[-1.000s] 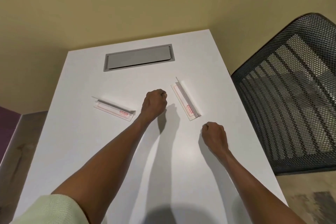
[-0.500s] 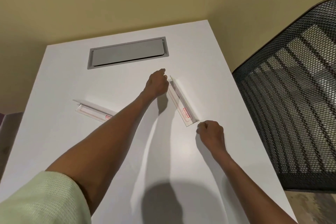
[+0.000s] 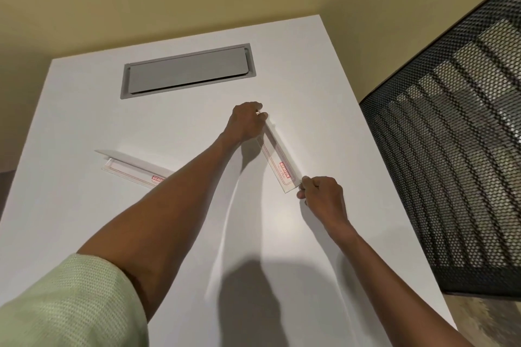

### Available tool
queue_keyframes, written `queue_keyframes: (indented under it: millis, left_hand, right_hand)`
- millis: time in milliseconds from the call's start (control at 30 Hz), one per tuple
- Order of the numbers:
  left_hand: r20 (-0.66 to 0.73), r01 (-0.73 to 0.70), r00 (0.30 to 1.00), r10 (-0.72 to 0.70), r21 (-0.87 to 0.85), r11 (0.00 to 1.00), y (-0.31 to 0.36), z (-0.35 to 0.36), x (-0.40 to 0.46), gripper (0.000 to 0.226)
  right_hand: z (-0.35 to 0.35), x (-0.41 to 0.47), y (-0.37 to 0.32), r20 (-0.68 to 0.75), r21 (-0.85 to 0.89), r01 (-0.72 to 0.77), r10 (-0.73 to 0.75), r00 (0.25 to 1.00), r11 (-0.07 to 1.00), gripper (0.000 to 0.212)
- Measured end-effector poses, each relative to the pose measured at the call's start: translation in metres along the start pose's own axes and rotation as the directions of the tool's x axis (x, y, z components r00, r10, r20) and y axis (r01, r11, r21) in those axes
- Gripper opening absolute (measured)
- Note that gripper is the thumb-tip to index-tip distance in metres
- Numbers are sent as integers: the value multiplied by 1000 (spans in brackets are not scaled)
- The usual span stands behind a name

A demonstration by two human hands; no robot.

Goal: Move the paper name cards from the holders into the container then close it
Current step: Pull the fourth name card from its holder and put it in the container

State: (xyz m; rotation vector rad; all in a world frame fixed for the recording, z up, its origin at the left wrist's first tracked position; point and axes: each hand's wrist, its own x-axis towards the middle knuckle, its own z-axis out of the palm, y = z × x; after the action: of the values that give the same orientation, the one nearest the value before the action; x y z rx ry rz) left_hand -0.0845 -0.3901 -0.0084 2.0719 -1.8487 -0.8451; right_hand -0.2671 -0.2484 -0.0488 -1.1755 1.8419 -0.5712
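Two clear name card holders with white, red-printed paper cards lie on the white table (image 3: pixel 84 234). The right holder (image 3: pixel 280 162) runs diagonally at the table's middle. My left hand (image 3: pixel 245 124) pinches its far end, and my right hand (image 3: pixel 320 196) pinches its near end. The left holder (image 3: pixel 132 167) lies untouched further left, its near end hidden behind my left forearm. A grey flap lid (image 3: pixel 187 70) set into the table near its far edge lies shut.
A black mesh chair back (image 3: pixel 451 135) stands close against the table's right edge. A beige wall rises behind the table's far edge.
Both hands moved from loose fists on the table to the ends of the right holder: the left reached forward to its far end, the right slid up to its near end.
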Motion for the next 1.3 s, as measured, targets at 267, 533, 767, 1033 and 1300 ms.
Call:
queue_keyframes:
  millis: [267, 533, 767, 1033, 1300]
  left_hand:
    - [-195, 48, 978, -76, -148, 988, -11, 1, -14, 29]
    - [-352, 91, 913, -208, -321, 943, -25, -26, -62, 23]
    - [-389, 91, 854, -346, -543, 835, -42, -38, -114, 16]
    - [-337, 148, 826, -452, -644, 751, -76, -23, -196, 36]
    - [-203, 265, 852, -482, -626, 733, -104, -4, -264, 34]
  right_hand:
    - [3, -2, -5, -6, -46, -41, 41, 999, 998, 39]
    - [-9, -23, -24, 7, -118, -24, 25, 1000, 993, 38]
    - [-22, -43, -37, -28, -187, 68, -74, 997, 980, 38]
    - [-28, -67, -25, -29, -151, 179, -185, 982, 972, 29]
    - [-23, -88, 1, 19, -178, 295, -297, 955, 939, 16]
